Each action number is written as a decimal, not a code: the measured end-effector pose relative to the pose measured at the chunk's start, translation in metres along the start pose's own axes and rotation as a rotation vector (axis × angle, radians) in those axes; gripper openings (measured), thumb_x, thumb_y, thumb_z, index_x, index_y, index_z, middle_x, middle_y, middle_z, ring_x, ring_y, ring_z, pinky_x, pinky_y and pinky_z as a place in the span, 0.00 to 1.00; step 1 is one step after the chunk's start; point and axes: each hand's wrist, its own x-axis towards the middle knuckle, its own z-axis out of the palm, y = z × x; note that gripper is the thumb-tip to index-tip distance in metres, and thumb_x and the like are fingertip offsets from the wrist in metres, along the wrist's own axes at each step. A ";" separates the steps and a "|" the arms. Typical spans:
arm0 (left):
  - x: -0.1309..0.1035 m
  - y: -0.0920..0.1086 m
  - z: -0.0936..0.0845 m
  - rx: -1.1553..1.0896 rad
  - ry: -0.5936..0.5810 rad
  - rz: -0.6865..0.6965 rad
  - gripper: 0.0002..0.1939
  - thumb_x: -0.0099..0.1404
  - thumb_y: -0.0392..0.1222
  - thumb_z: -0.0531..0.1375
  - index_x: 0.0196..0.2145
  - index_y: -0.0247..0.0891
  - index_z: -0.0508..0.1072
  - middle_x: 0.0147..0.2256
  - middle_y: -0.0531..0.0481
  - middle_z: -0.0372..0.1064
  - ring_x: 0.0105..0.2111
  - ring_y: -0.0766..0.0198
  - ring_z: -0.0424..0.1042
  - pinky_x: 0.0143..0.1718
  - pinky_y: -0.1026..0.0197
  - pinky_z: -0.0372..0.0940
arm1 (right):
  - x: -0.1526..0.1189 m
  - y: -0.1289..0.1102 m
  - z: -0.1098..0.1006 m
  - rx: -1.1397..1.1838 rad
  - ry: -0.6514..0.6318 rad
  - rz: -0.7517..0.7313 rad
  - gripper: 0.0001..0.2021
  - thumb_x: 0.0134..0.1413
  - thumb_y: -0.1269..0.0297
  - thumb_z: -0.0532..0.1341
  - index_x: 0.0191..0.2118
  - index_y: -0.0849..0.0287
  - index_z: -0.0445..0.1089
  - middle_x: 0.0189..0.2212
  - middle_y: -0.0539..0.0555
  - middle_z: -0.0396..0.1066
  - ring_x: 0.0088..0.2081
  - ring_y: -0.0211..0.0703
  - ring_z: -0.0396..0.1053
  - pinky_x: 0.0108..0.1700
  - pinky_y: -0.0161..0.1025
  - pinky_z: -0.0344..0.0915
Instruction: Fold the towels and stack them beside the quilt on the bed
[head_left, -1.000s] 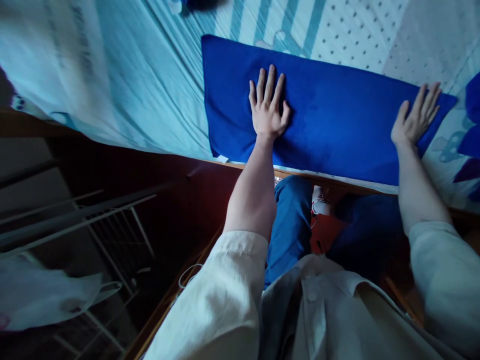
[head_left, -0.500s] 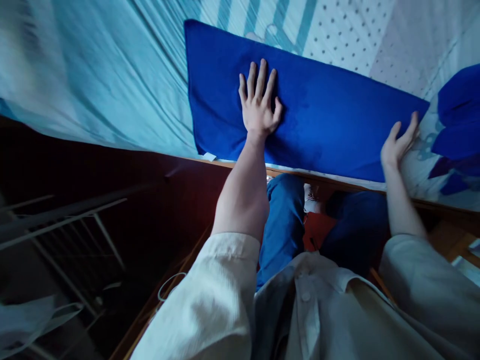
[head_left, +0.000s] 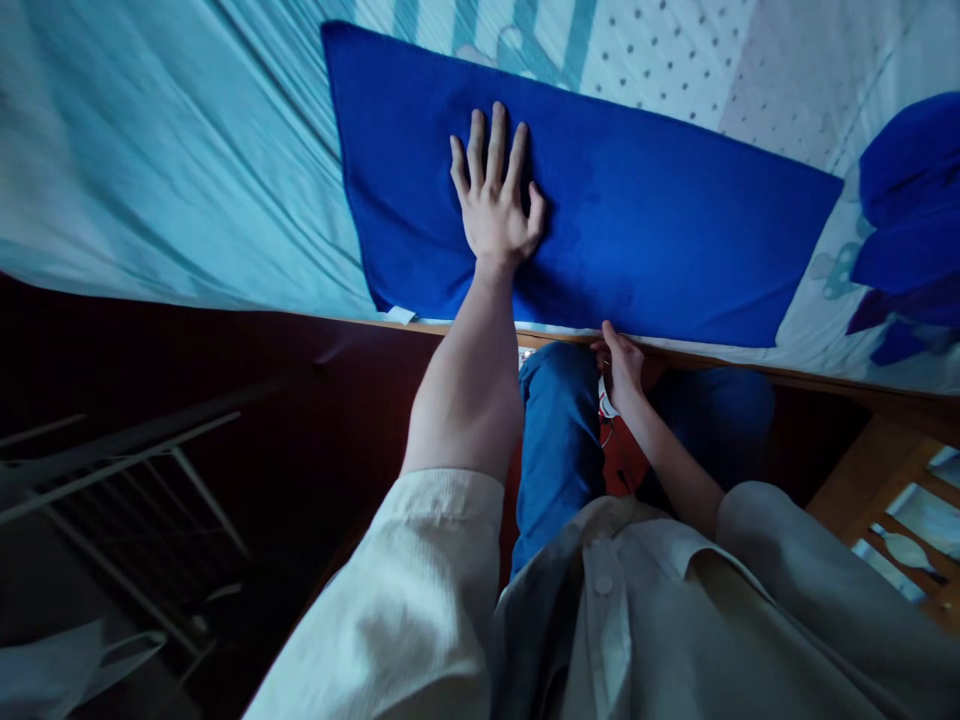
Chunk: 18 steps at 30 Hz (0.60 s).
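A blue cloth [head_left: 675, 230], like a towel or small blanket, lies spread along the bed's near edge, with a white label [head_left: 400, 315] at its lower left corner. My left hand [head_left: 496, 195] rests flat on the left half of it, fingers spread. Lower down, my right hand [head_left: 621, 368] is at the cloth's near edge, above my knees. Its thumb touches that edge and the other fingers curl underneath, partly hidden; it seems to pinch the hem.
A patterned bed sheet [head_left: 225, 180] lies under the cloth. Dark blue bundled fabric [head_left: 911, 200] sits at the right. Below left stands a white metal rack [head_left: 176, 455] near a white bag [head_left: 52, 670]. Wooden slats [head_left: 862, 470] show at lower right.
My right hand has moved left and nearer to me, from the cloth's right end to the middle of its near edge. My left hand stays flat on the cloth.
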 end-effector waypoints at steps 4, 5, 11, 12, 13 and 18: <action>-0.001 0.003 -0.002 0.009 0.014 0.006 0.35 0.71 0.49 0.52 0.73 0.41 0.55 0.75 0.60 0.39 0.76 0.59 0.30 0.75 0.41 0.22 | 0.011 -0.007 0.007 -0.006 -0.002 0.033 0.26 0.49 0.36 0.69 0.25 0.57 0.74 0.12 0.45 0.62 0.16 0.34 0.59 0.18 0.34 0.54; -0.001 0.002 -0.001 -0.013 0.017 0.007 0.35 0.71 0.50 0.53 0.73 0.42 0.55 0.75 0.61 0.39 0.76 0.60 0.30 0.75 0.41 0.21 | 0.013 -0.008 0.009 -0.017 -0.009 0.033 0.26 0.49 0.36 0.69 0.24 0.57 0.74 0.11 0.45 0.60 0.16 0.34 0.59 0.18 0.34 0.53; 0.002 -0.002 0.005 -0.066 0.033 -0.004 0.37 0.69 0.51 0.55 0.72 0.40 0.55 0.75 0.58 0.40 0.76 0.61 0.28 0.75 0.47 0.19 | 0.037 -0.013 0.019 -0.155 -0.003 -0.007 0.23 0.49 0.42 0.72 0.19 0.56 0.71 0.09 0.45 0.58 0.15 0.35 0.58 0.18 0.35 0.56; 0.002 -0.001 0.004 -0.061 0.034 -0.008 0.37 0.69 0.52 0.55 0.72 0.40 0.57 0.75 0.57 0.41 0.76 0.59 0.29 0.75 0.47 0.19 | 0.039 -0.013 0.019 -0.181 -0.003 -0.014 0.24 0.49 0.43 0.72 0.18 0.56 0.71 0.09 0.46 0.58 0.15 0.36 0.58 0.18 0.35 0.57; 0.002 0.001 0.003 -0.058 0.032 -0.013 0.37 0.68 0.52 0.55 0.72 0.41 0.58 0.75 0.55 0.42 0.76 0.57 0.30 0.75 0.47 0.20 | 0.041 -0.013 0.019 -0.202 -0.005 -0.022 0.24 0.48 0.44 0.72 0.17 0.56 0.70 0.10 0.46 0.59 0.15 0.36 0.59 0.19 0.36 0.58; -0.002 0.011 -0.001 -0.016 0.040 -0.023 0.34 0.68 0.51 0.55 0.70 0.41 0.62 0.74 0.47 0.47 0.76 0.51 0.34 0.76 0.43 0.26 | 0.040 -0.015 0.017 -0.185 -0.028 -0.143 0.20 0.45 0.46 0.74 0.20 0.56 0.72 0.12 0.49 0.66 0.20 0.44 0.68 0.24 0.39 0.67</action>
